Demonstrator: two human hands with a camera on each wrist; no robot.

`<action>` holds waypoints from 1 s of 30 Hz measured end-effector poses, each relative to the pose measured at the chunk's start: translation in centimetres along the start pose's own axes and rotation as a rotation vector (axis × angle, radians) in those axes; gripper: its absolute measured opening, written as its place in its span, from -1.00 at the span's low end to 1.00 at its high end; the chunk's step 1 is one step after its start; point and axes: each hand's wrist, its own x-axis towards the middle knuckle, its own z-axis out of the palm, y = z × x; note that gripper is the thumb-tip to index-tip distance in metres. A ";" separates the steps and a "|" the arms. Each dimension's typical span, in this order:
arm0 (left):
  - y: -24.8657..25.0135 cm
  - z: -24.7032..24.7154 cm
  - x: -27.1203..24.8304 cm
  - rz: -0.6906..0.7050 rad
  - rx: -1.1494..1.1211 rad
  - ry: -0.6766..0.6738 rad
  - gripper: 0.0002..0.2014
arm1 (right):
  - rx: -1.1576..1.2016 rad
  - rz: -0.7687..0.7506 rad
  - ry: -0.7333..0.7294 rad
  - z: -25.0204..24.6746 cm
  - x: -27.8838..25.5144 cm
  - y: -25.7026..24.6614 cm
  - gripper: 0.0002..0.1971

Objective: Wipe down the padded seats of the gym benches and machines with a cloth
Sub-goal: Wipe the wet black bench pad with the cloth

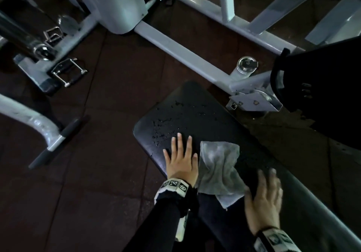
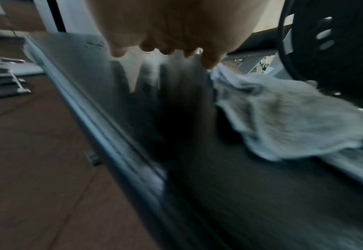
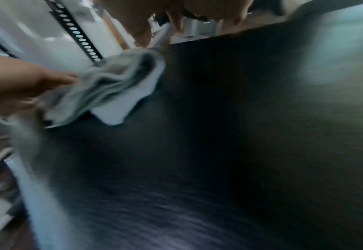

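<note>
A black padded bench seat (image 1: pixel 197 103) runs from the middle down to the lower right, with water droplets (image 1: pixel 166 126) on its far left part. A crumpled grey cloth (image 1: pixel 218 169) lies on the pad between my hands. My left hand (image 1: pixel 180 159) rests flat on the pad, fingers straight, its thumb side against the cloth's left edge. My right hand (image 1: pixel 263 197) is blurred, fingers spread over the pad just right of the cloth and not gripping it. In the left wrist view the cloth (image 2: pixel 283 115) lies beside the thumb (image 2: pixel 210 62). The right wrist view shows the cloth (image 3: pixel 112 88) on the pad (image 3: pixel 219 135).
A white machine frame bar (image 1: pixel 185 52) crosses the floor beyond the seat. A black weight plate (image 1: pixel 322 87) hangs at the right. Metal cable handles (image 1: pixel 66 71) and a gripped bar (image 1: pixel 56 140) sit at the left. Brown rubber floor (image 1: pixel 97 173) lies left of the bench.
</note>
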 end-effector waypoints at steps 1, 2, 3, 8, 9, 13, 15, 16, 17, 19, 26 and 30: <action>-0.9 -0.6 0.7 -0.016 0.016 -0.011 -0.37 | -0.012 -0.095 -0.002 0.9 -0.1 -2.0 -0.35; -1.7 -1.1 1.5 -0.026 0.033 -0.020 -0.36 | -0.035 -0.171 -0.036 1.6 0.0 -4.0 -0.31; -2.2 -1.6 2.2 -0.032 0.053 -0.042 -0.34 | -0.081 -0.230 -0.052 2.3 0.4 -5.8 -0.23; -3.6 -2.1 3.3 0.000 0.072 -0.117 -0.27 | -0.209 -0.248 -0.162 4.6 2.4 -9.1 -0.18; -3.7 -2.1 3.3 0.003 0.065 -0.118 -0.26 | -0.228 -0.270 -0.143 4.6 2.2 -9.0 -0.23; -3.5 -2.1 3.5 -0.046 0.086 -0.195 -0.24 | -0.288 -0.368 -0.092 3.8 0.8 -5.2 -0.40; -3.5 -2.3 3.7 -0.052 0.096 -0.228 -0.25 | -0.332 -0.432 -0.064 3.1 -0.4 -2.7 -0.48; -3.4 -2.4 3.6 -0.048 0.093 -0.237 -0.25 | -0.346 -0.450 -0.064 3.0 -1.0 -1.5 -0.48; -3.5 -2.5 3.5 -0.046 0.086 -0.242 -0.25 | -0.357 -0.460 -0.078 2.9 -1.6 -0.6 -0.47; -3.5 -2.6 3.4 -0.042 0.079 -0.256 -0.26 | -0.360 -0.450 -0.104 3.2 -2.3 0.4 -0.47; -3.1 -3.0 3.2 -0.055 0.091 -0.277 -0.30 | -0.361 -0.456 -0.007 3.1 3.7 -3.6 -0.47; -2.9 -3.2 3.4 -0.066 0.114 -0.288 -0.31 | -0.322 -0.370 0.061 1.2 10.0 -4.9 -0.41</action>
